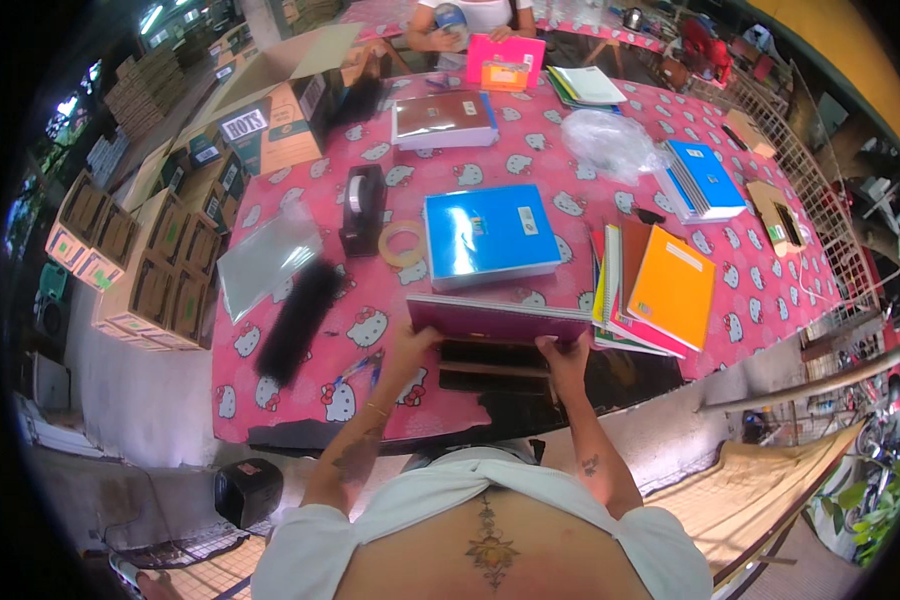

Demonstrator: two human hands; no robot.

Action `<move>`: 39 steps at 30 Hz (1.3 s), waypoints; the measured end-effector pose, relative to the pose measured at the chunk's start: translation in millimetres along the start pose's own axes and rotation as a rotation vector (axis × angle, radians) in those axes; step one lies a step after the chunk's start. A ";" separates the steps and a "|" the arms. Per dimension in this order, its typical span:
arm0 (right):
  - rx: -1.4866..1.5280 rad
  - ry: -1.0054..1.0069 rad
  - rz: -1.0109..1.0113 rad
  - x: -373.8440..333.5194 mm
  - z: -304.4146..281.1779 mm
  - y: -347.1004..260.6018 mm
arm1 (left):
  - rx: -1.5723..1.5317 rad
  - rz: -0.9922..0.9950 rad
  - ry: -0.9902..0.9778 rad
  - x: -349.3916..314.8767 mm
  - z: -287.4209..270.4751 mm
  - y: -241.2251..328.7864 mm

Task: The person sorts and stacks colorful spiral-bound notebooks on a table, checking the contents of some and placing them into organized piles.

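A dark maroon notebook (pixel 490 320) stands on edge near the front of the table, a pale strip along its top. My left hand (pixel 418 348) grips its left end and my right hand (pixel 566 352) its right end, thumbs on the side facing me. Below it, at the table edge, lies a black slotted piece (pixel 495 380), partly covered. Just beyond is a stack topped by a blue notebook (pixel 492 232). To the right, several notebooks lie fanned out, an orange notebook (pixel 670 288) on top.
Left are a tape dispenser (pixel 361 210), a tape roll (pixel 402 243), clear plastic sleeves (pixel 268 258), a black fuzzy bundle (pixel 298 322) and pens (pixel 358 370). More notebook stacks (pixel 705 180) and crumpled plastic (pixel 610 140) lie farther off. Across the table a person holds a pink notebook (pixel 505 62). Cartons (pixel 160 260) stand left.
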State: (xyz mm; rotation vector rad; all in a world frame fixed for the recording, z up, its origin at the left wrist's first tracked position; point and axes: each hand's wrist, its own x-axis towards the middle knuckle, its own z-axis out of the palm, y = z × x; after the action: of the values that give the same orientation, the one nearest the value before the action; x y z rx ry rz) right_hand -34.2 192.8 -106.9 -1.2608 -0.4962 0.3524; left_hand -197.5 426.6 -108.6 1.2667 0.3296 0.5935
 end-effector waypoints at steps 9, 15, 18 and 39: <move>-0.305 0.238 -0.409 14.1 3.0 -75.3 | 1.290 0.241 0.666 -10.0 -148.8 27.5; -0.898 -0.475 -0.781 19.2 129.8 -146.1 | 1.797 0.293 0.513 1.4 -162.9 22.0; -1.109 -0.420 -0.852 30.6 147.8 -99.3 | 1.746 0.423 0.519 -11.9 -145.6 18.2; -0.999 -0.449 -0.727 34.7 160.3 -77.7 | 0.947 0.414 0.294 -39.1 11.1 105.1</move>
State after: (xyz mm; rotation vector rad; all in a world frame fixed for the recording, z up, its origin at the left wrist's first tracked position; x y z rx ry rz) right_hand -92.5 319.7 9.0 -1.8280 -1.5898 -0.2988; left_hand -247.6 413.8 -8.6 2.1915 0.6423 1.0432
